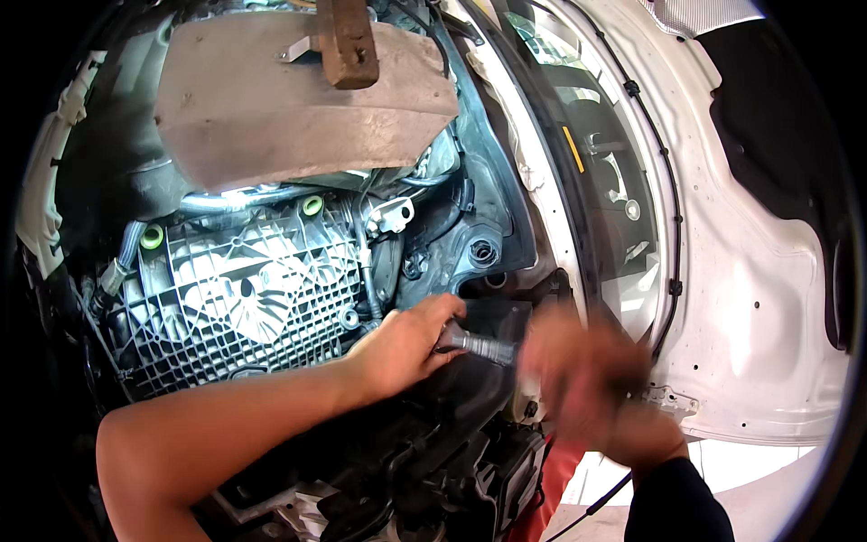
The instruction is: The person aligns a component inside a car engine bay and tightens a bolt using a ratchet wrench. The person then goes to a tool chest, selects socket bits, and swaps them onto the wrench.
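- And here's the tube (492,349), short, grey and ribbed, held above the bay (498,194) close to its windscreen edge, between the two hands.
- Left hand (402,348) has it: fingers clamped on the tube's darker end, ribbed stretch poking out toward the right.
- Right hand (582,375) is all blur at the tube's other end! Can't tell whether those fingers are apart or together, or whether they touch it.
- How will it handle? Light, I'd judge, and fairly stiff; the ribs should give grip, though any oil would make it slippery. Not fragile by the look of it, but the dark end seems the surer hold, with the ribbed part spared a hard squeeze.
- Now the count: one tube, two hands, one dark sleeve (677,506), on the right arm.
- Across the bay, one pale grid cover (244,298) and two green rings, one (312,206) at its windscreen side, one (152,237) toward the opposite edge.
- Beyond those: one brown panel (289,108), one wooden bar (348,50) over it, one white bonnet (713,298) past the windscreen (578,90).
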A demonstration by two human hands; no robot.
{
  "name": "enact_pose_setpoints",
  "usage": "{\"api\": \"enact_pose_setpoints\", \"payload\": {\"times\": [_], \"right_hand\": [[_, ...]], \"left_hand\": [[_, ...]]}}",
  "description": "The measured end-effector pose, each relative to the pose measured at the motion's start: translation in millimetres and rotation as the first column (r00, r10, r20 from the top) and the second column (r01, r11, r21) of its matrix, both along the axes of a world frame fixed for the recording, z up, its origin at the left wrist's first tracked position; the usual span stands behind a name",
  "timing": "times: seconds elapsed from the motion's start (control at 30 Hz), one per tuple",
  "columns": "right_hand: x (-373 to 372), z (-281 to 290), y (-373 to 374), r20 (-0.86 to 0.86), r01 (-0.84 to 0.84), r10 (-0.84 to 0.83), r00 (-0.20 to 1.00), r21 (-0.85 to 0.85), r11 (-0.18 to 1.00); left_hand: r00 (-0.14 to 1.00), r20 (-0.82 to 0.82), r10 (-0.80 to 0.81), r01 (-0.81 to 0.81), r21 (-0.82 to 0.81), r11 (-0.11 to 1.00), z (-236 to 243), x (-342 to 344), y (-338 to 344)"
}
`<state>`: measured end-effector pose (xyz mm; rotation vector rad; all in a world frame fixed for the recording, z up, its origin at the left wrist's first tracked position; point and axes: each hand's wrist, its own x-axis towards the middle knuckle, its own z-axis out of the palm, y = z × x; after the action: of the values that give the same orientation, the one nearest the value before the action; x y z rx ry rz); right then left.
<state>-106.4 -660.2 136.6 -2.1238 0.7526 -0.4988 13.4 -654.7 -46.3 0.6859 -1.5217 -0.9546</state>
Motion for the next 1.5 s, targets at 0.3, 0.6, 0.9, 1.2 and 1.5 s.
{"api": "enact_pose_setpoints", "payload": {"times": [0.3, 0.6, 0.9, 1.2, 1.5], "right_hand": [[55, 15, -120, -0.086, 0.468, -0.502, 0.861, 0.521, 0.714], [-14, 12, 46, -0.598, -0.56, 0.293, 0.746, -0.326, 0.762], [26, -12, -8, 0.138, 0.146, -0.149, 0.979, 0.03, 0.989], [58, 2, -111, 0.017, 0.506, -0.537, 0.844, 0.309, 0.805], [-2, -1, 35, -0.162, -0.281, 0.234, 0.959, -0.42, 0.863]], "left_hand": [[0.996, -0.073, 0.041, -0.007, 0.413, 0.911, 19, -13, 1], [0.997, 0.061, 0.048, -0.041, -0.12, 0.992, -10, 5, 1], [0.994, -0.077, -0.078, 0.1, 0.346, 0.933, 4, 1, 1], [0.997, -0.045, -0.067, 0.08, 0.431, 0.899, 28, -4, -3], [0.991, 0.08, 0.103, -0.093, -0.114, 0.989, -6, 0, 0]]}}
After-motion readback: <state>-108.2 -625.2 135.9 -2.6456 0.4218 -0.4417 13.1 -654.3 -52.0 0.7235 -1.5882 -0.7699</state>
